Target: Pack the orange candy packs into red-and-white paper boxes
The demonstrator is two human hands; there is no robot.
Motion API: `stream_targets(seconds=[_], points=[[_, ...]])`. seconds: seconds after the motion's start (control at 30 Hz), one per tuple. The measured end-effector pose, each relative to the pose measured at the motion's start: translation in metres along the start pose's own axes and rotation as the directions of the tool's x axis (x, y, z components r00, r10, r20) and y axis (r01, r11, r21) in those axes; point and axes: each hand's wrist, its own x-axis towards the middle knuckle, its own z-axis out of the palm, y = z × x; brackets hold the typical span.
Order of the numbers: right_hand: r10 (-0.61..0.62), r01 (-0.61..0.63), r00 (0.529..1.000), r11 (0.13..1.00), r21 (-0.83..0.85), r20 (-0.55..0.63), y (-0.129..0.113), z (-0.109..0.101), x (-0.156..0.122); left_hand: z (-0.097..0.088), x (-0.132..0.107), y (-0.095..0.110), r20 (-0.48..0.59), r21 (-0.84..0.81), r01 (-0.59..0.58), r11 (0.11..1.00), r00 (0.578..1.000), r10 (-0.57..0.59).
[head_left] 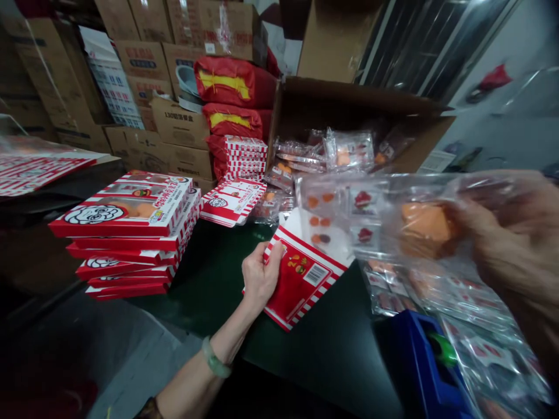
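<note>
My left hand (261, 278), with a green bangle at the wrist, is closed on the left edge of a red-and-white striped cardboard box (292, 285). The box is tilted, its top end is open, and a barcode shows on its red face. My right hand (502, 233), smeared by motion, grips the right end of a clear plastic packet (378, 215). Orange pieces and small printed sachets show inside the packet. Its left end is at the box's open mouth; I cannot tell how far inside it reaches.
A stack of filled boxes (126, 224) stands at left, with flat cartons (233, 201) beyond it. A large carton (404, 125) holds several packets at the back. More packets (480, 331) and a blue tape dispenser (423, 361) lie on the right.
</note>
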Motion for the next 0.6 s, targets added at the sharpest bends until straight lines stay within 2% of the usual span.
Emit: stream_targets(seconds=[0.07,0.13,0.2,0.27,0.33,0.4,0.47,0.53,0.57,0.6], points=[[0.035,-0.040,0.997,0.996,0.074,0.062,-0.006,-0.007,0.010,0.000,0.000,-0.001,-0.019,0.021,-0.015,1.000,1.000,0.015],[-0.025,0.005,0.974,0.996,0.088,0.224,-0.008,-0.015,0.028,0.002,-0.001,0.000,-0.021,0.043,-0.062,0.997,0.998,0.063],[-0.122,0.100,0.898,0.992,0.076,0.423,-0.011,-0.021,0.050,0.005,-0.003,0.003,-0.016,0.051,-0.111,0.992,0.994,0.112],[-0.192,0.192,0.788,0.979,0.063,0.585,-0.018,-0.021,0.070,0.007,-0.004,0.005,-0.024,0.045,-0.133,0.990,0.991,0.135],[-0.248,0.270,0.703,0.960,0.073,0.667,-0.027,-0.019,0.084,0.006,-0.004,0.005,-0.038,0.030,-0.128,0.991,0.991,0.129],[-0.302,0.325,0.650,0.940,0.105,0.698,-0.038,-0.016,0.092,0.003,-0.002,0.004,-0.041,0.005,-0.109,0.994,0.993,0.109],[-0.322,0.343,0.621,0.931,0.122,0.715,-0.050,-0.015,0.095,0.001,0.000,0.002,-0.035,-0.015,-0.090,0.996,0.995,0.089],[-0.288,0.347,0.602,0.934,0.081,0.745,-0.060,-0.017,0.097,0.001,0.001,0.001,-0.030,-0.017,-0.087,0.996,0.996,0.087],[-0.247,0.337,0.606,0.941,0.038,0.756,-0.064,-0.018,0.098,0.001,0.001,0.001,-0.031,-0.014,-0.093,0.996,0.995,0.093],[-0.206,0.317,0.661,0.948,-0.019,0.722,-0.068,-0.018,0.100,0.002,0.001,0.002,-0.029,-0.010,-0.100,0.995,0.995,0.100]])
